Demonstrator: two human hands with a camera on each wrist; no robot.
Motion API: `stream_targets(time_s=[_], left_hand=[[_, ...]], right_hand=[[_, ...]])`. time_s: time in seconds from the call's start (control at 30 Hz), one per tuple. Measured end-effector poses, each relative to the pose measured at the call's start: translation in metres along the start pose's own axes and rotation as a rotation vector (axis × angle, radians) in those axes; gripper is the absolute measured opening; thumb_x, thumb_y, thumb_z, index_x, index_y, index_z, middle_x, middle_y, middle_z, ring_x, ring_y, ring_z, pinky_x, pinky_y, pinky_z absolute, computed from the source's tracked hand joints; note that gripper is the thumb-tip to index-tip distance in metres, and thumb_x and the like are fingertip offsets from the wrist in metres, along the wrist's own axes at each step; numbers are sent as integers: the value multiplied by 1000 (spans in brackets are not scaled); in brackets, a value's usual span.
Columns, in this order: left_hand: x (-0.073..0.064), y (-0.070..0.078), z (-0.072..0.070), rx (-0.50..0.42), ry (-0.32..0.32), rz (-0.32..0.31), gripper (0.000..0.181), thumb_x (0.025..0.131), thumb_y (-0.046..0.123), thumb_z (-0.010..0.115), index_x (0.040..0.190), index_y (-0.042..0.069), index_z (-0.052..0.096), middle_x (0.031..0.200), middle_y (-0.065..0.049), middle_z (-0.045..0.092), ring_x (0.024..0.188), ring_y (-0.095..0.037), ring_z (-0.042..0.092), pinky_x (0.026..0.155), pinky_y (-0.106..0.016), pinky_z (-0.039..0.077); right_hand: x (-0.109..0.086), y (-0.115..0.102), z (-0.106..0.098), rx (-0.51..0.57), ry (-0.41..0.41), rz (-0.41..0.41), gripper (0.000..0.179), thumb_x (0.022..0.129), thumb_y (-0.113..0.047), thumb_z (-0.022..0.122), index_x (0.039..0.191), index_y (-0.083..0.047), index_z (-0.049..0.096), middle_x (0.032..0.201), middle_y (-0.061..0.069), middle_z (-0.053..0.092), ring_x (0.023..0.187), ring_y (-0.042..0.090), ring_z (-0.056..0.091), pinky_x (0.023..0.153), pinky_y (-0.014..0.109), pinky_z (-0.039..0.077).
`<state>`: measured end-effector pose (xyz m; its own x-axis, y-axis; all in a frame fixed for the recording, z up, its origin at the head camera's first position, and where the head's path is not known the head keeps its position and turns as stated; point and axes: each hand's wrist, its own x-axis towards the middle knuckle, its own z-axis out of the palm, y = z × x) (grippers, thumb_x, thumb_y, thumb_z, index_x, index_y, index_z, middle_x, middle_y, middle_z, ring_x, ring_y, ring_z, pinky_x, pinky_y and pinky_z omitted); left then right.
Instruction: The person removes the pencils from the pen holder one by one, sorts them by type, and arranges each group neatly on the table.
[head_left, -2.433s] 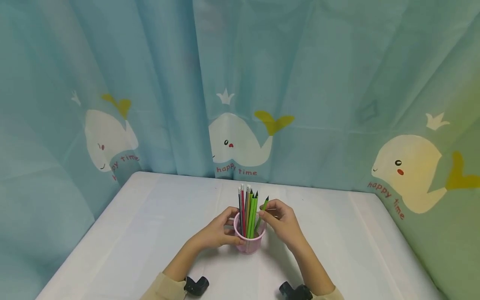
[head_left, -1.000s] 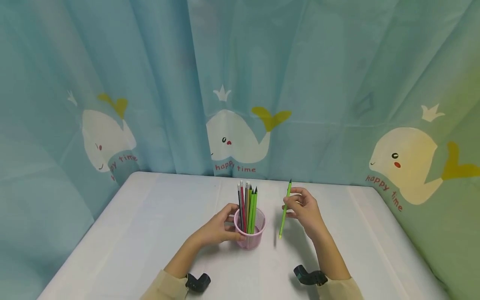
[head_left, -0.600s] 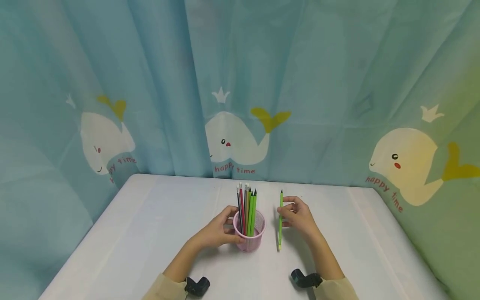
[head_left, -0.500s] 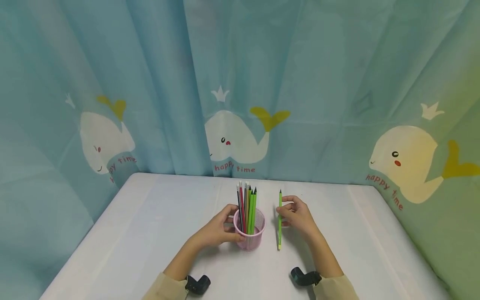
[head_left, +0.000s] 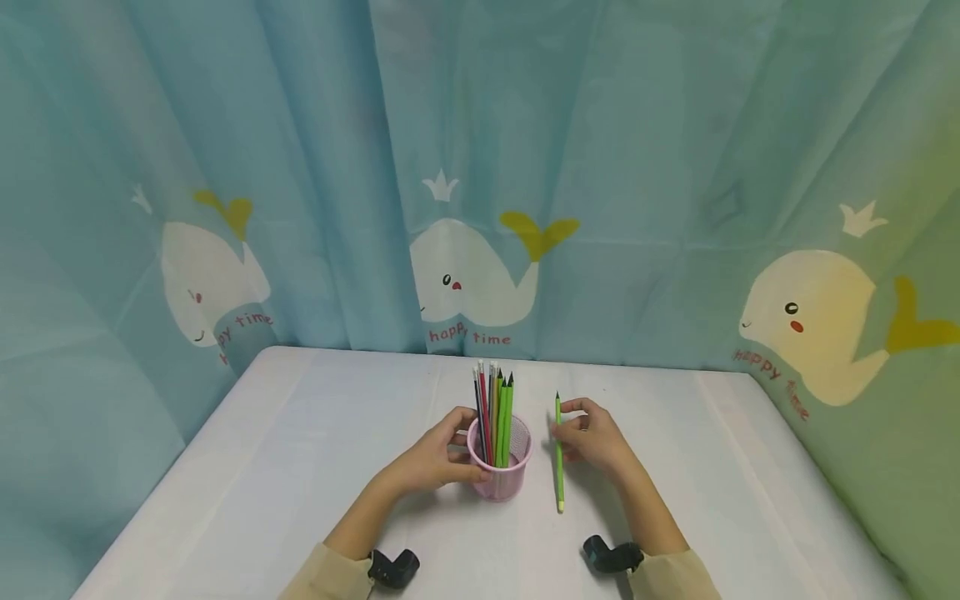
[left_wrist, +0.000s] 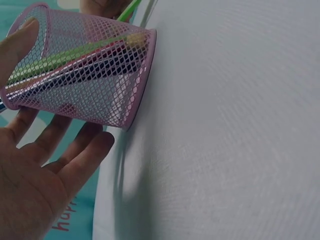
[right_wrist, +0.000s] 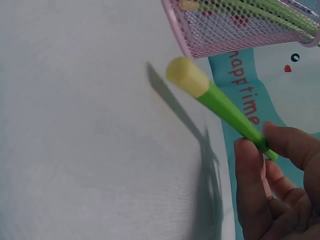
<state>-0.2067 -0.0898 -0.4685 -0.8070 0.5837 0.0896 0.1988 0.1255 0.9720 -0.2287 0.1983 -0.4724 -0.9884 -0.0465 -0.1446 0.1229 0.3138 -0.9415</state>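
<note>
A pink mesh pencil cup (head_left: 498, 483) stands upright on the table, holding several pencils (head_left: 495, 425), green, red and dark ones. My left hand (head_left: 431, 457) grips it from the left, thumb at the near side and fingers round the far side. In the left wrist view the thumb (left_wrist: 20, 45) lies over the cup near its rim. To the right of the cup, my right hand (head_left: 592, 435) pinches a green pencil (head_left: 559, 467) between thumb and fingers. Its black tip points up and away, and its yellow end (right_wrist: 187, 76) hangs close over the table, casting a shadow.
The white table (head_left: 300, 467) reaches back to a blue-green curtain (head_left: 637, 167) printed with whales. Black wrist-worn devices (head_left: 393, 570) sit at both cuffs.
My right hand has drawn the green pencil out of the cup, carried it right, then brought it back slightly left and lower. My left hand stays on the cup.
</note>
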Motion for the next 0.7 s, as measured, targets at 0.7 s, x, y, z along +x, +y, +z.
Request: stream_targets(time_s=[0.7], left_hand=[[1, 1, -1, 21, 4, -18, 70, 79, 7, 82, 135, 6, 41, 133, -17, 53, 120, -33, 59, 101, -40, 54]], right_hand=[[1, 3, 5, -65, -2, 67, 48, 87, -5, 75, 129, 0, 53, 86, 13, 64, 67, 19, 63, 59, 34, 62]])
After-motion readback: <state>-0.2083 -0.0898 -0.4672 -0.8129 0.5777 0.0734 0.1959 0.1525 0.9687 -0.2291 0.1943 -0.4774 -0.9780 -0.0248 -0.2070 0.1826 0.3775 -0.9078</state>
